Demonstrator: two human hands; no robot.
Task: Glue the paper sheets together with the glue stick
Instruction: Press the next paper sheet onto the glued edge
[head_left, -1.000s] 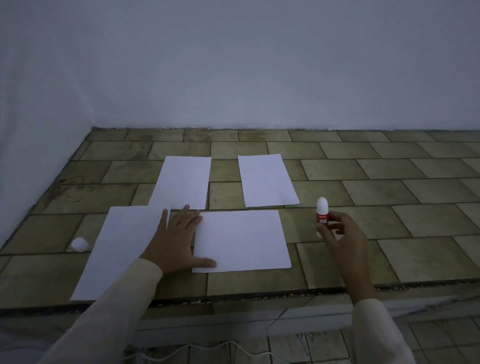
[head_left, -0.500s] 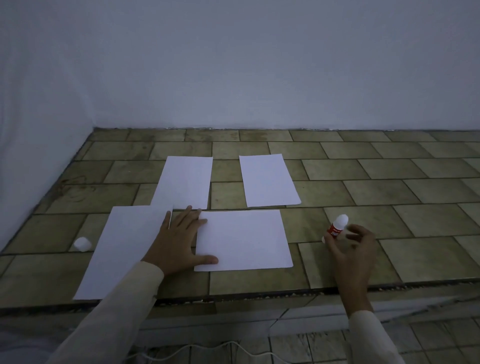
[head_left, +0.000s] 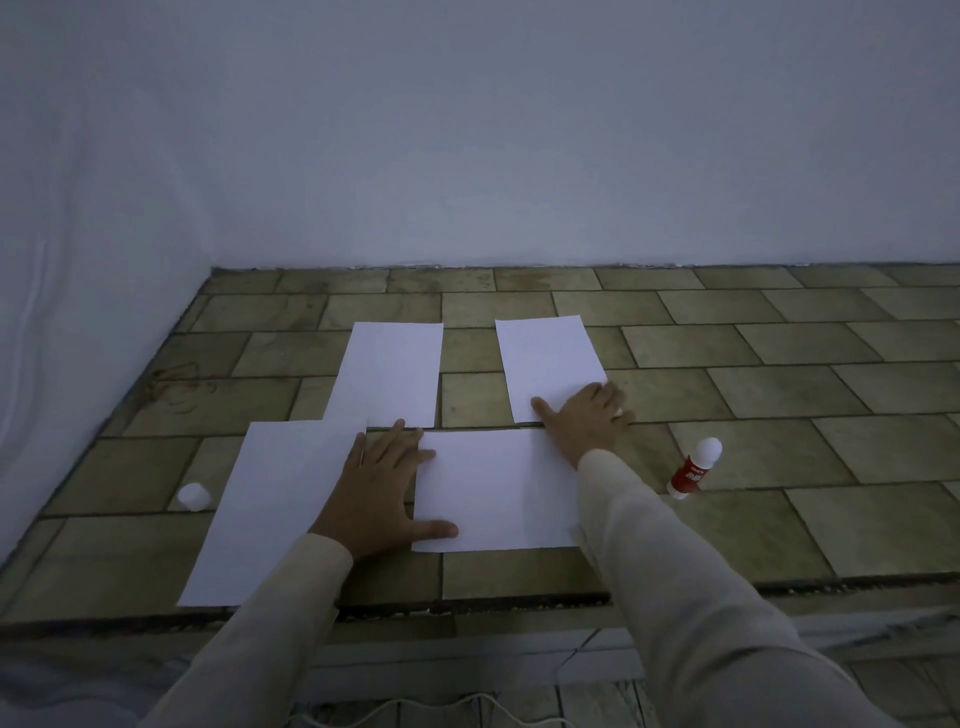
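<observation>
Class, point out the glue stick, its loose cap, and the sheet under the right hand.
glue stick (head_left: 691, 474), head view, on its red label.
cap (head_left: 193, 496), head view, on its white side.
far right sheet (head_left: 545, 358), head view, on its bare middle.

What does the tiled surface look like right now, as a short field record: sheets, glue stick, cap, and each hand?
sheets: four white paper sheets on the tan tiled surface
left hand: flat, thumb on the near centre white sheet
right hand: open, on the far right white sheet
glue stick: red-and-white glue stick standing free, right of the sheets
cap: small white cap, left of the near left white sheet
</observation>
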